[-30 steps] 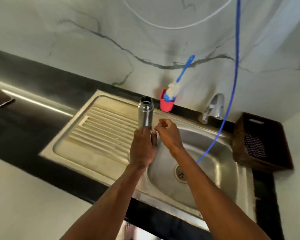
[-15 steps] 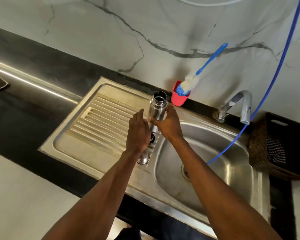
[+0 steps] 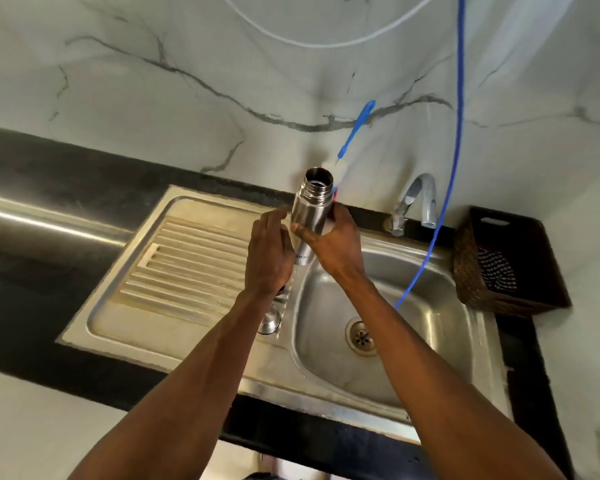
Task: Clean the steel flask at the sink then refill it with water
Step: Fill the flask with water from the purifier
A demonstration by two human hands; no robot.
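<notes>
- Nearest me, this side of the tap (image 3: pixel 417 199), the steel sink (image 3: pixel 430 341) has a smooth, dull basin with a round drain (image 3: pixel 361 337) in its floor, and a ribbed draining board (image 3: pixel 187 258) running off away from the tap.
- On that board, near the basin edge and further from the tap than the flask, stands a small rounded steel piece (image 3: pixel 269 323), likely the flask's cap; my wrist hides part of it.
- Above the board's edge, well short of the tap, my left hand (image 3: pixel 267 258) sits beside the flask with fingers loosely extended, gripping nothing that I can see.
- My right hand (image 3: pixel 333 244) is wrapped round the middle of the flask (image 3: pixel 310 209), thumb across its front, holding it clear of the sink.
- The flask is a slim brushed-steel cylinder with a threaded neck, uncapped, its long axis near upright and its mouth tipped slightly away from me.
- The spout lies to the tap side of the grip and the right hand is the nearer one, so I judge the mouth must travel across under the spout.
- Behind the flask against the marble wall leans a blue-handled bottle brush (image 3: pixel 355 131); a thin blue hose (image 3: pixel 459 133) hangs past the tap, and a dark woven basket (image 3: pixel 506 261) sits beyond it.
</notes>
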